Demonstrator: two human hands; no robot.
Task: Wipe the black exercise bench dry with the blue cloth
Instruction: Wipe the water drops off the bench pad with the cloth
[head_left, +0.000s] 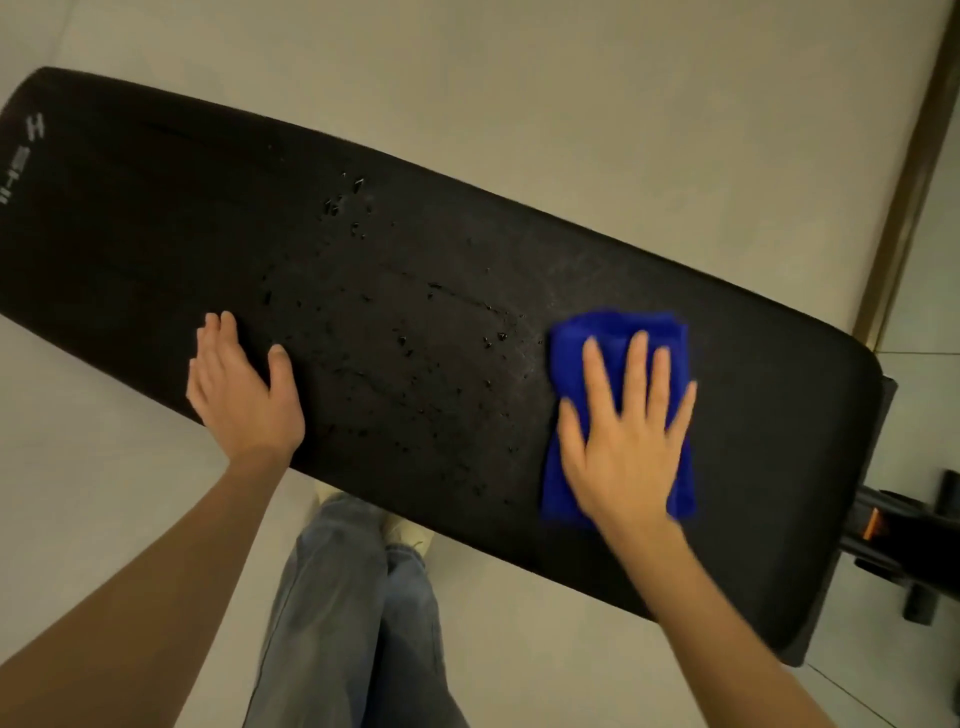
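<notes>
The black exercise bench (156, 218) stretches across the view from upper left to lower right, its pad dotted with water droplets (395, 332) around the middle. A folded blue cloth (613, 332) lies flat on the pad right of the droplets. My right hand (626, 436) presses on the cloth with straight, spread fingers; the hand looks blurred. My left hand (241, 387) rests flat on the near edge of the pad, left of the droplets, fingers straight and holding nothing.
Pale tiled floor (571, 104) surrounds the bench. The bench's black frame with an orange part (878, 525) sticks out at the right end. A brown door threshold strip (904, 171) runs along the right. My legs in jeans (353, 613) stand below the bench's near edge.
</notes>
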